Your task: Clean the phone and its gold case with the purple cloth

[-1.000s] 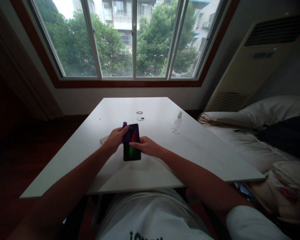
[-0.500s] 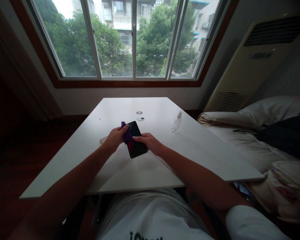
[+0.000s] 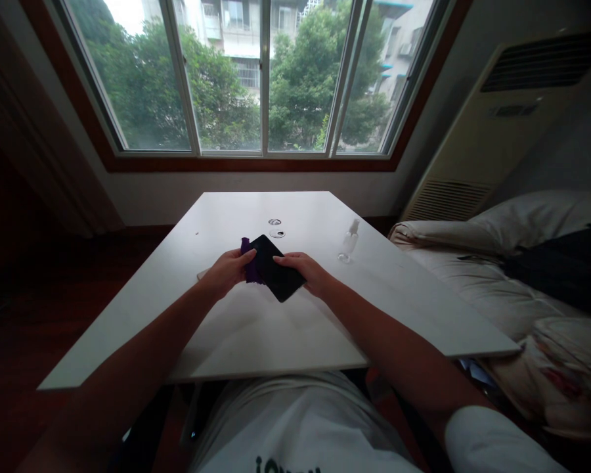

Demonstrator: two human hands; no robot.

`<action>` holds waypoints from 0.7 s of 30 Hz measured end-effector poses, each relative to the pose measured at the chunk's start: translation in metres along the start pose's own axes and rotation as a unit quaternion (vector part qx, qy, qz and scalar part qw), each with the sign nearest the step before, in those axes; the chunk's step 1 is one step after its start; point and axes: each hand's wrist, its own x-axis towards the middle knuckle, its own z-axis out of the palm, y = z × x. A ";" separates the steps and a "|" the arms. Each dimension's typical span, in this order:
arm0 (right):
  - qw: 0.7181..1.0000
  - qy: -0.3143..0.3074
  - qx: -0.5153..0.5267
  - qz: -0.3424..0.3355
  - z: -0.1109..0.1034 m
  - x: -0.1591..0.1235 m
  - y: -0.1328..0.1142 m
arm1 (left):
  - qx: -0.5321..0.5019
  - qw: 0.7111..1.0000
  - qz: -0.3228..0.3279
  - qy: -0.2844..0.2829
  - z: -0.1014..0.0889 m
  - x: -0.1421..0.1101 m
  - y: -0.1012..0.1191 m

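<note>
A black phone is held tilted above the table between my two hands. My right hand grips its right side, thumb lying across the dark face. At the upper left corner my left hand pinches a purple cloth against the phone, thumb on top. Part of the cloth hangs behind the phone, out of sight. Beneath my left hand, the edge of a flat pale object shows on the table, mostly covered.
The white table bears a clear spray bottle on the right and two round cable-hole covers near the middle. A tiny dark bit lies at left. A pale sofa adjoins on the right, below an air conditioner.
The phone has turned, its lower end swinging right and up along with my right hand. The cloth now sits more at its left edge and behind, uncovering more of the face.
</note>
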 end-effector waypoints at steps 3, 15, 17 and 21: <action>1.000 0.005 -0.001 -0.001 0.001 -0.001 0.000 | -0.005 1.000 -0.007 -0.010 -0.002 0.000 0.000; 0.999 -0.006 -0.031 -0.013 0.015 -0.008 0.000 | -0.021 0.999 -0.017 -0.023 -0.004 -0.001 0.006; 0.999 -0.014 -0.028 -0.011 0.016 -0.009 0.000 | 0.011 1.000 0.004 -0.001 -0.002 -0.003 0.006; 1.000 -0.014 -0.022 -0.003 0.017 -0.010 -0.001 | 0.074 0.997 0.020 0.033 0.002 -0.005 0.004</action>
